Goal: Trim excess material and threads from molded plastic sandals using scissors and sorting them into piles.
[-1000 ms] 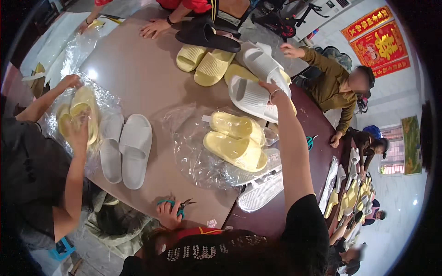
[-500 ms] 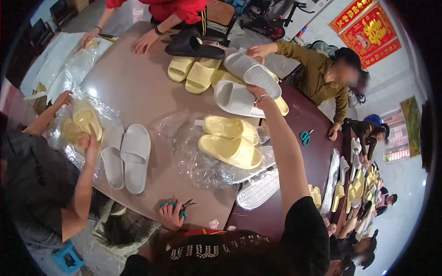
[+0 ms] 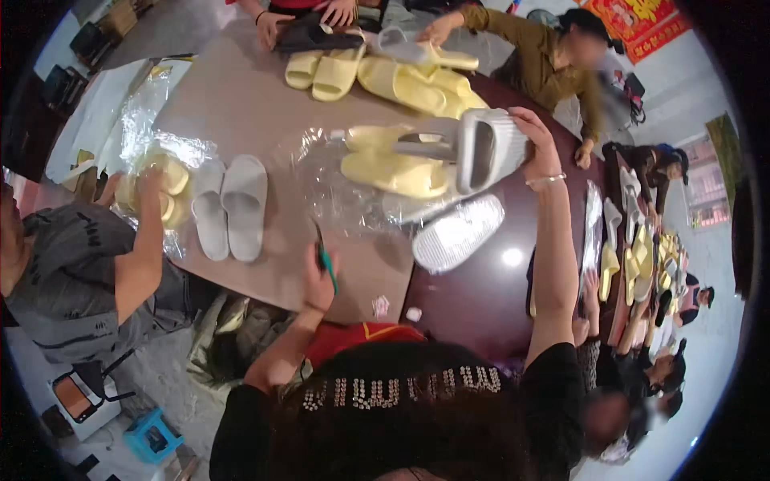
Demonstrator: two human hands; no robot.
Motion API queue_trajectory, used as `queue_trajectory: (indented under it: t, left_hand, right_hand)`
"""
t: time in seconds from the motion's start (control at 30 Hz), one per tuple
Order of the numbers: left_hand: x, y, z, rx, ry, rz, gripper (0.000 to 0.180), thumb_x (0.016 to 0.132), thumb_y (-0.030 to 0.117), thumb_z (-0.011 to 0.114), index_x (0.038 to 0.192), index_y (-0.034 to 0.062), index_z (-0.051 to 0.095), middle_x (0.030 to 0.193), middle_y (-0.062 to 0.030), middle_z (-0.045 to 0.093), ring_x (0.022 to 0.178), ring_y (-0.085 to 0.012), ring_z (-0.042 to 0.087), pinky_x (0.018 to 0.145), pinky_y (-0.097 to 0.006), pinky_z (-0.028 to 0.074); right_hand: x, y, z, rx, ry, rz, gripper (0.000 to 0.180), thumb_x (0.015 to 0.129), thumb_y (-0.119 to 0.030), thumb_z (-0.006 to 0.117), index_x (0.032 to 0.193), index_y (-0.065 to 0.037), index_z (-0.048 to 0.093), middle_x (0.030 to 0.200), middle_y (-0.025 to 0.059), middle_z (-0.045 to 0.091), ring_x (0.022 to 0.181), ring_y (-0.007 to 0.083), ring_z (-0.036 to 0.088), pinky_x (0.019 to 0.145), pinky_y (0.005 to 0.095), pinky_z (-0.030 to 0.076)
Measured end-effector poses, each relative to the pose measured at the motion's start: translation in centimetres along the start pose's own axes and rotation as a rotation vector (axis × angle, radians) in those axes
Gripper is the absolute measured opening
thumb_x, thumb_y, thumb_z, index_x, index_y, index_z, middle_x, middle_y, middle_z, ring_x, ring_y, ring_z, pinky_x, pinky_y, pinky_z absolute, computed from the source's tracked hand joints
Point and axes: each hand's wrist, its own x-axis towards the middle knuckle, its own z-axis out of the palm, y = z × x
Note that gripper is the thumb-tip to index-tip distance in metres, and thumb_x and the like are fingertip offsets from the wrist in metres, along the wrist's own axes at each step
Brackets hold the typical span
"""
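Observation:
My right hand [image 3: 539,144] is raised over the table, its fingers round a light grey slide slipper [image 3: 488,152] turned on edge. A second grey slipper seems to lie alongside it, partly blurred. Below and left of it, a pair of yellow slippers [image 3: 393,174] rests on clear plastic wrapping [image 3: 321,180]. Beside these, a wrapped pale slipper [image 3: 459,232] lies sole up. My left hand [image 3: 319,282] is closed round green-handled scissors [image 3: 323,255] near the table's front edge, blades pointing away from me.
A grey slipper pair [image 3: 233,210] stands on the brown table [image 3: 289,256]. At left a person handles yellow slippers [image 3: 168,178] in plastic. More yellow slippers [image 3: 337,76] and a black one [image 3: 309,38] lie at the far side, where two people reach in. Paper scraps [image 3: 381,306] lie near me.
My right hand has brought the grey slipper rightward and turned it on edge. My left hand has lifted the scissors and swung their blades forward. The black slipper has moved toward the far person.

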Motion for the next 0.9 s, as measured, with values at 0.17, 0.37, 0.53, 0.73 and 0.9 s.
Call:
queue_trajectory:
  t: [0.17, 0.37, 0.53, 0.73, 0.9]
  left_hand:
    - [0.5, 6.8, 7.6, -0.896, -0.285, -0.561, 0.029, 0.081, 0.014, 0.054, 0.106, 0.0089, 0.038, 0.088, -0.0116, 0.056, 0.068, -0.0164, 0.056, 0.057, -0.027, 0.047]
    - [-5.2, 5.3, 13.8, -0.432, -0.562, -0.514, 0.026, 0.081, 0.021, 0.054, 0.100, 0.0086, 0.041, 0.083, -0.0089, 0.056, 0.066, -0.0173, 0.056, 0.054, -0.026, 0.046]
    - [-9.6, 3.3, 16.2, -0.622, -0.683, -0.819, 0.032, 0.075, 0.016, 0.062, 0.097, 0.0088, 0.042, 0.079, -0.0021, 0.052, 0.066, -0.0105, 0.053, 0.052, -0.026, 0.044]
    - [-8.2, 2.6, 20.6, -0.143, -0.622, -0.547, 0.052, 0.067, 0.006, 0.064, 0.109, -0.0006, 0.035, 0.085, -0.0102, 0.052, 0.070, -0.0158, 0.055, 0.056, -0.027, 0.047]
    - [-6.6, -1.1, 23.4, -0.068, -0.584, -0.454, 0.052, 0.064, 0.000, 0.059, 0.108, -0.0021, 0.033, 0.073, -0.0104, 0.052, 0.057, -0.0163, 0.054, 0.046, -0.027, 0.045]
  right_hand:
    - [-12.9, 2.1, -4.3, 0.126, 0.008, 0.024, 0.015, 0.076, -0.004, 0.051, 0.090, -0.002, 0.056, 0.084, 0.0006, 0.056, 0.080, 0.0083, 0.051, 0.072, 0.0207, 0.038]
    - [-24.0, 5.9, -8.1, 0.040, 0.218, -0.051, 0.013, 0.073, -0.001, 0.052, 0.085, -0.003, 0.056, 0.082, 0.0003, 0.056, 0.076, 0.0078, 0.049, 0.071, 0.0195, 0.037]
    - [-28.4, 9.7, -10.9, 0.172, 0.485, -0.048, 0.011, 0.071, 0.000, 0.053, 0.081, -0.004, 0.056, 0.080, 0.0005, 0.056, 0.074, 0.0081, 0.049, 0.069, 0.0206, 0.037]
    - [-32.7, 13.2, -11.7, -0.107, 0.415, 0.073, 0.009, 0.072, -0.002, 0.054, 0.081, -0.002, 0.057, 0.076, -0.0022, 0.056, 0.069, 0.0053, 0.049, 0.063, 0.0180, 0.038]
    - [-33.6, 19.5, -13.2, -0.325, 0.447, 0.378, 0.019, 0.075, -0.013, 0.055, 0.091, -0.002, 0.057, 0.076, 0.0026, 0.057, 0.069, 0.0076, 0.049, 0.064, 0.0204, 0.040]
